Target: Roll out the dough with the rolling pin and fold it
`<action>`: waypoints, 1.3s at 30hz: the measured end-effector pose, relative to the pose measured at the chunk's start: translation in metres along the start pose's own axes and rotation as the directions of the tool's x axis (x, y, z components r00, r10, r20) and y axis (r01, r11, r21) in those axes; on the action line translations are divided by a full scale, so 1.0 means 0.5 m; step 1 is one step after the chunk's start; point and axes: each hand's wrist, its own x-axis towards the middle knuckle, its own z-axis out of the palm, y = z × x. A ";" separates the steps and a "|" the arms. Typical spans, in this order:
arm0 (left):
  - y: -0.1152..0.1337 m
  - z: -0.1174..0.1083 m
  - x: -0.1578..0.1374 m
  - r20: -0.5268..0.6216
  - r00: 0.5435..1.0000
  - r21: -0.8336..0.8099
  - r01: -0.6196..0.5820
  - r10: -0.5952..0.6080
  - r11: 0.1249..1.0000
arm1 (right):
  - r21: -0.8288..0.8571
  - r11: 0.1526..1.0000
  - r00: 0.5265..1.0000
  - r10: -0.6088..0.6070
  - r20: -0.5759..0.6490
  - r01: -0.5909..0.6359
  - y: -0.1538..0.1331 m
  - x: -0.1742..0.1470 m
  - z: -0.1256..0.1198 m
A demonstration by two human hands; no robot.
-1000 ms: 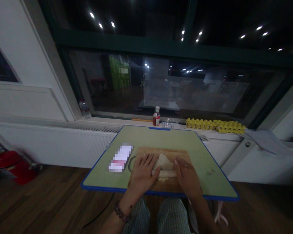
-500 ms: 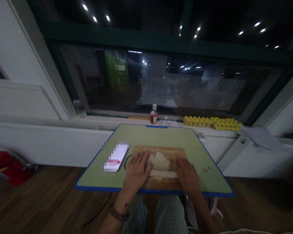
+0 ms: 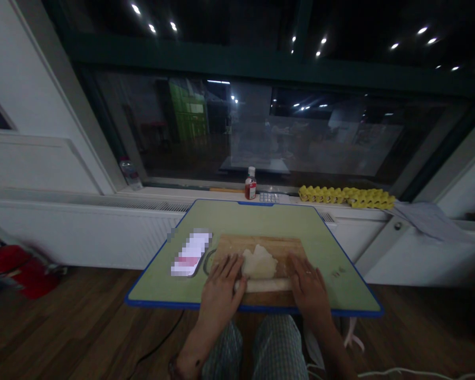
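Observation:
A pale wooden rolling pin (image 3: 263, 285) lies crosswise on a wooden board (image 3: 273, 243), at the near edge of a flat sheet of dough (image 3: 260, 263). My left hand (image 3: 222, 282) lies over the pin's left end, fingers stretched forward and flat, thumb alongside the dough. Over the right end rests my right hand (image 3: 309, 285), its fingers also extended and a ring on one of them. Both palms press from above rather than wrapping round the pin, and they hide its ends. The dough has an irregular, jagged far edge.
The board sits on a small green table (image 3: 257, 216) with a blue rim. A phone (image 3: 192, 254) lies left of the board, by a dark curved object (image 3: 208, 262). On the windowsill stand a small bottle (image 3: 250, 184) and yellow egg cartons (image 3: 346, 197).
The rolling pin and both hands have drawn back slightly toward me. The bit of dough that showed on the pin's near side is no longer visible, and more dough shows beyond it.

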 end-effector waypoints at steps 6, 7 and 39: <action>-0.009 0.009 0.050 -0.001 1.000 0.009 0.003 -0.003 1.000 | -0.097 0.992 0.984 0.099 0.148 -0.085 -0.011 0.049 -0.002; -0.009 0.009 0.059 0.004 1.000 0.013 0.007 -0.007 1.000 | -0.115 0.990 0.983 0.096 0.155 -0.078 -0.011 0.057 -0.001; 0.002 0.017 0.141 0.162 0.986 0.098 -0.046 0.030 0.994 | -0.215 0.942 0.942 -0.193 0.275 0.256 -0.070 0.128 -0.037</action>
